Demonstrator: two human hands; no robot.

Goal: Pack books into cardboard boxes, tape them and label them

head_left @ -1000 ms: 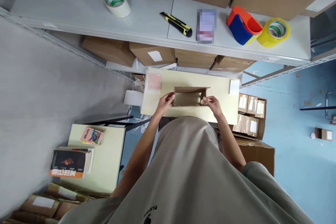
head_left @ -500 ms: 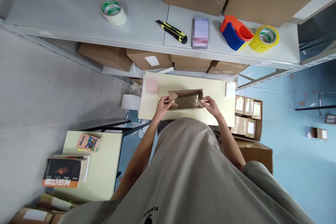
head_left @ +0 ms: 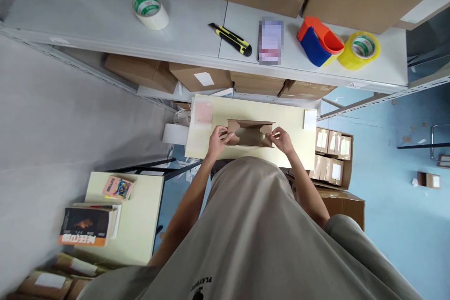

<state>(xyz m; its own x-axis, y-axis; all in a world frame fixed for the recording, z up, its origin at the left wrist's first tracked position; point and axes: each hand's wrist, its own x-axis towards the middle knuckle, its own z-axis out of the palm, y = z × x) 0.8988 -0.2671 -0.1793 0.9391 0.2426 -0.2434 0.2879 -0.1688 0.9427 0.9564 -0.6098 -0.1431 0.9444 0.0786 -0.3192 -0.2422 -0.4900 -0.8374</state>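
Note:
A small open cardboard box (head_left: 250, 124) sits on the pale yellow table (head_left: 291, 150) in front of me, its opening facing up. At its left end, my left hand (head_left: 218, 141) pinches the edge, thumb toward the inside. My right hand (head_left: 281, 141) grips the opposite end in the same way, with its fingertips at the right flap. Both end flaps fold inward over part of the opening. Between them shows a pale interior whose contents, if any, I cannot make out.
Above the table runs a grey shelf (head_left: 190, 33) bearing white tape (head_left: 158, 18), a utility knife (head_left: 232, 40), a blurred phone-like item (head_left: 270, 42), a red-and-blue tape dispenser (head_left: 316, 44) and yellow tape (head_left: 356, 61). A carton of small boxes (head_left: 346, 168) stands right; books (head_left: 84, 225) lie left.
My right fingers have shifted slightly at the right flap, which now leans further into the opening. My left hand keeps its hold, and the view has tilted a little.

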